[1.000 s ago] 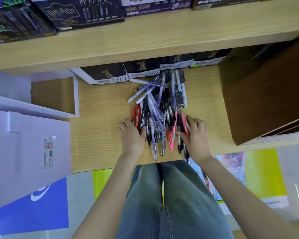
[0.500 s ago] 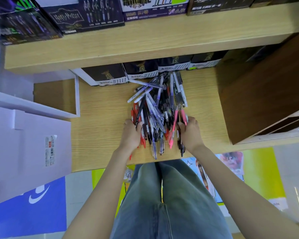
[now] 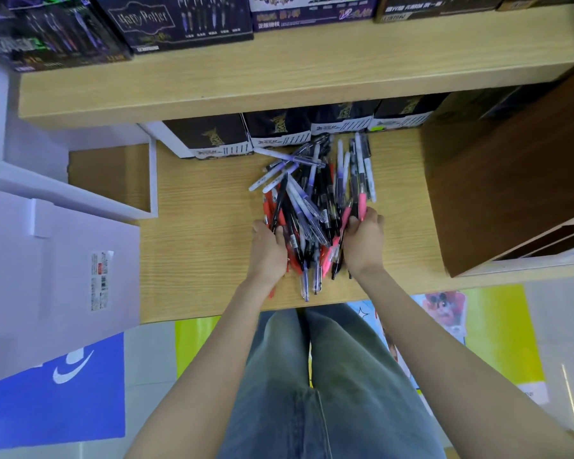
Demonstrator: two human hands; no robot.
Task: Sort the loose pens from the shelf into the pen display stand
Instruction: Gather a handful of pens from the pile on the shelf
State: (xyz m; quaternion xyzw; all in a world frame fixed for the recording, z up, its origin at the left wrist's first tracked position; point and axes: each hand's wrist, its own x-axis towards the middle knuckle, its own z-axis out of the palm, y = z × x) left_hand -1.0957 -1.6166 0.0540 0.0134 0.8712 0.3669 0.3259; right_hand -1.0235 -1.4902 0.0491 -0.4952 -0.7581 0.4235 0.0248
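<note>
Your left hand is cupped against the left flank of the pile of pens. Its fingers are curled in among the red and black barrels and its thumb is laid over them, so it is grasping that side of the heap. Your right hand mirrors it on the right flank, fingers curled round the pink pens at the edge and grasping them likewise. Between the two hands the pile is squeezed narrow at the near end. Several tips stick out past your wrists toward the front edge of the shelf, and the far ends fan outward. The pens are a mix of black, red, pink, white and pale purple, lying crossed over one another rather than lined up. All of them rest on the light wooden shelf, near its middle, with the far ends reaching up close to a row of dark boxes set along the back. Above that row runs an upper shelf carrying printed boxes. To the right of the pile, well apart from it, stands a brown wooden unit. To the left is a white panel bearing a small label, with a blue sheet below it. Your jeans show beneath the shelf edge.
</note>
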